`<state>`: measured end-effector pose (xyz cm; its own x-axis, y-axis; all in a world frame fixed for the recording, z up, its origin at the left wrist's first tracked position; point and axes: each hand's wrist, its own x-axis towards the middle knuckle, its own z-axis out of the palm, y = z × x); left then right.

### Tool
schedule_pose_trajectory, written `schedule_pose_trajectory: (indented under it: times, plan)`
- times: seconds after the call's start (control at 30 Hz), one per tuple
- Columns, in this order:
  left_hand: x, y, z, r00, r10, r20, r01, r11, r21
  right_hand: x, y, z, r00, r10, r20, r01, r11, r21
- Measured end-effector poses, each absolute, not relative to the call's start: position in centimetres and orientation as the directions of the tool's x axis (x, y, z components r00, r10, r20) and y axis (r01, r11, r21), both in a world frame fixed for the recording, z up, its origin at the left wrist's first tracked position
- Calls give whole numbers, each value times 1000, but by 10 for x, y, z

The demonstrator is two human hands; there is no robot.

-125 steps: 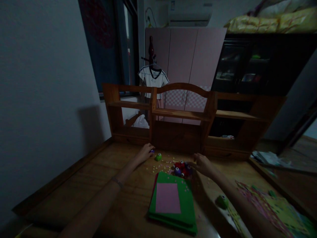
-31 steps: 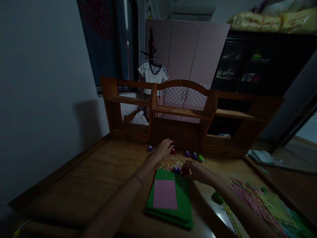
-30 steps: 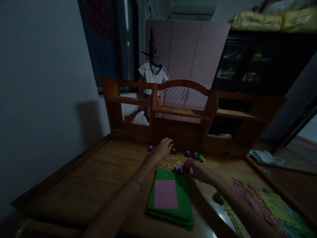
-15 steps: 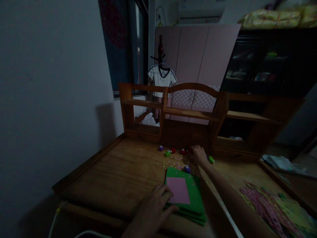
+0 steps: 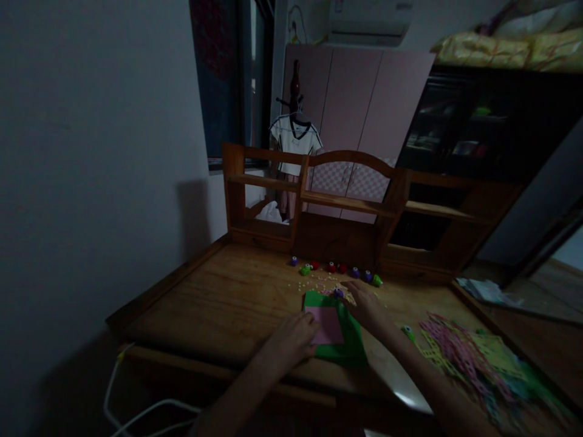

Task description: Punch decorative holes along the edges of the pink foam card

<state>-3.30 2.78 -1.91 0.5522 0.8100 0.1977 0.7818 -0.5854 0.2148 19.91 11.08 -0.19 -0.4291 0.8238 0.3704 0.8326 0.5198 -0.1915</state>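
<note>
Head view: left hand (image 5: pixel 294 335) flat, fingers spread, on near-left edge of green paper stack (image 5: pixel 347 340) topped by pink sheet (image 5: pixel 326 325) on wooden desk (image 5: pixel 237 303). Right hand (image 5: pixel 362 300) at stack's far edge, beside small purple punch (image 5: pixel 337 293); grip unclear. Row of small coloured punches (image 5: pixel 334 268) behind, along wooden shelf (image 5: pixel 319 233).

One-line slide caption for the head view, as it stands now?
Left hand on the pink sheet atop green sheets; right hand beside a purple punch on the wooden desk.

Home bedroom: wardrobe (image 5: pixel 364 115), desk (image 5: pixel 228 303) (dim).
</note>
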Motion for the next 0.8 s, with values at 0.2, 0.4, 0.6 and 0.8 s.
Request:
schedule_pose_trajectory:
  times: [0.2, 0.4, 0.6, 0.8]
  plan:
    - [-19, 21, -5, 604, 784, 140, 787, -615, 52, 194, 153, -12, -491, 837, 242, 813, 540, -217]
    - [-51, 19, -8, 548, 805, 226, 778, -590, 217, 242, 173, -5, -287, 823, 490, 896, 412, -166]
    - [-133, 12, -35, 133, 894, 428, 912, -280, 301, 340, 187, -20, -44, 909, 415, 991, 91, -94]
    - [-135, -13, -32, 224, 854, 469, 889, -376, 261, 330, 163, -21, -73, 886, 459, 992, 113, -61]
